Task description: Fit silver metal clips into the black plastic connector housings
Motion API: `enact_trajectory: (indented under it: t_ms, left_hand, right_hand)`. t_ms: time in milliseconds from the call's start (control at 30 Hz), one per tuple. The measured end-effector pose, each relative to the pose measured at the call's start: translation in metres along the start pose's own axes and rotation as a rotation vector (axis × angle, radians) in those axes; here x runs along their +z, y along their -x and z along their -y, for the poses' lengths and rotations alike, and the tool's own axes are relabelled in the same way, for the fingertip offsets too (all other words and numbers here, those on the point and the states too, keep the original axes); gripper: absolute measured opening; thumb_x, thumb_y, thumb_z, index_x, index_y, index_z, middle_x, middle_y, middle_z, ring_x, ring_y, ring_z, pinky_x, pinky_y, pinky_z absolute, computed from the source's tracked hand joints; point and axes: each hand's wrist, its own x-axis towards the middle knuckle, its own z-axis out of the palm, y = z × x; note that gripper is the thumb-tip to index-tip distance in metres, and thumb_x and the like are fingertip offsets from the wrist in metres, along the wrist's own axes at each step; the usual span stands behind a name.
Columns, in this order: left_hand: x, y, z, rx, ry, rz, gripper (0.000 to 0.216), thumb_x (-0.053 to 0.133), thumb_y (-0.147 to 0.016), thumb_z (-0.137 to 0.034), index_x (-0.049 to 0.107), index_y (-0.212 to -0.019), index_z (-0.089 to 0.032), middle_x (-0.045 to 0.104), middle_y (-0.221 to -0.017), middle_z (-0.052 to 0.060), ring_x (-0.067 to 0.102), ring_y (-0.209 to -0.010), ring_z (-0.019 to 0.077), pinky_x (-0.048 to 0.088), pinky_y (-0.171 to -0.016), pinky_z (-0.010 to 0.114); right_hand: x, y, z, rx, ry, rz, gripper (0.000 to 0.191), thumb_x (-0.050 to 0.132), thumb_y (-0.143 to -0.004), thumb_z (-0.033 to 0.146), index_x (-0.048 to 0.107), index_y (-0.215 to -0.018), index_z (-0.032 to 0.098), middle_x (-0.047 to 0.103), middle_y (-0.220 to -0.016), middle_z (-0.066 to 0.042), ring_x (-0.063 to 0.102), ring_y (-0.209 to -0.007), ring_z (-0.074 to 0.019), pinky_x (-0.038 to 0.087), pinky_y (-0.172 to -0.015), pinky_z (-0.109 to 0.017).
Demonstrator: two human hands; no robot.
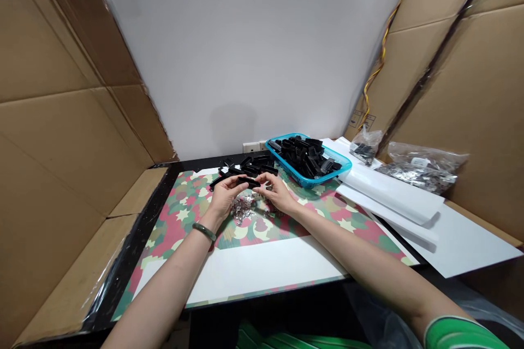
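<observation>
Holding a black piece (249,182) over the mat (182,215), near a heap of shiny bits (243,208). Gripping its left end between thumb and fingers of the left hand (223,197); pinching its right end likewise with the right hand (278,195). Working just in front of loose black pieces (249,167), left of the basket (323,179).

Black-topped table (159,196), carrying a green, red and cream camouflage-patterned sheet (176,212) beneath left hand (224,195) and right hand (279,194). On top — small shiny silver pieces (243,209), heaped just nearside of the hands; slim black pieces (248,162), scattered beyond them; bright-blue plastic basket (343,170), beyond and right of right hand.
</observation>
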Motion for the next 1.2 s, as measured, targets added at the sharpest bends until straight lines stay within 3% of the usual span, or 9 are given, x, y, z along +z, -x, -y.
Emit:
enact_trajectory:
  t_ms: [100,233,433,800,933,1067,1200]
  left_hand:
    - [-0.006,-0.007,-0.001,-0.022,0.109,-0.125,0.039,0.091,-0.054,-0.033,0.076,-0.086,-0.017,0.074,-0.087,0.005,0.068,-0.08,0.0173,0.054,-0.071,0.027]
    - [-0.016,-0.016,-0.003,0.099,0.119,-0.264,0.041,0.088,-0.059,-0.038,0.075,-0.092,-0.018,0.074,-0.091,0.004,0.067,-0.077,0.0136,0.053,-0.074,0.026]
    - [-0.019,-0.019,0.006,0.172,0.006,-0.295,0.046,0.085,-0.06,-0.044,0.072,-0.094,-0.016,0.073,-0.095,0.006,0.067,-0.084,0.0159,0.052,-0.077,0.026]
    - [-0.015,-0.017,0.009,0.334,-0.165,-0.259,0.038,0.079,-0.068,-0.038,0.072,-0.096,-0.014,0.073,-0.101,0.011,0.068,-0.094,0.0197,0.05,-0.092,0.033]
    - [-0.014,-0.014,0.011,0.389,-0.296,-0.232,0.033,0.077,-0.071,-0.034,0.073,-0.098,-0.015,0.073,-0.101,0.011,0.067,-0.094,0.0213,0.052,-0.088,0.035]
    - [-0.016,-0.01,0.01,0.508,-0.585,-0.236,0.028,0.075,-0.076,-0.029,0.075,-0.101,-0.018,0.072,-0.091,0.007,0.064,-0.082,0.0181,0.051,-0.078,0.031]
    - [-0.014,-0.006,0.006,0.596,-0.724,-0.2,0.025,0.073,-0.079,-0.026,0.076,-0.102,-0.02,0.068,-0.087,0.005,0.061,-0.076,0.0167,0.049,-0.072,0.03]
  right_hand:
    - [0.001,0.002,-0.001,-0.096,0.138,-0.008,0.025,0.07,-0.086,0.03,0.064,-0.108,0.02,0.065,-0.104,-0.007,0.055,-0.097,-0.0208,0.043,-0.086,-0.035]
    - [0.007,0.003,-0.004,-0.242,0.411,0.175,0.014,0.069,-0.089,0.024,0.072,-0.102,0.02,0.064,-0.099,-0.009,0.05,-0.094,-0.0229,0.041,-0.084,-0.037]
    - [0.018,0.003,-0.004,-0.253,0.625,0.293,0.013,0.073,-0.086,0.027,0.077,-0.097,0.022,0.062,-0.096,-0.009,0.048,-0.094,-0.0239,0.036,-0.08,-0.038]
    - [0.016,-0.001,0.004,-0.113,0.628,0.376,0.01,0.074,-0.086,0.025,0.073,-0.093,0.018,0.068,-0.095,-0.008,0.051,-0.096,-0.0247,0.032,-0.083,-0.039]
    - [0.015,-0.001,0.009,-0.081,0.607,0.393,0.004,0.072,-0.086,0.02,0.07,-0.089,0.017,0.068,-0.095,-0.008,0.051,-0.097,-0.024,0.032,-0.084,-0.037]
    - [0.015,0.0,0.01,-0.052,0.554,0.372,0.005,0.072,-0.085,0.017,0.067,-0.086,0.017,0.068,-0.091,-0.006,0.053,-0.096,-0.0234,0.034,-0.086,-0.037]
    - [0.014,-0.001,0.004,-0.019,0.309,0.266,0.009,0.07,-0.081,0.01,0.065,-0.077,0.017,0.068,-0.081,-0.003,0.056,-0.088,-0.0203,0.038,-0.083,-0.034]
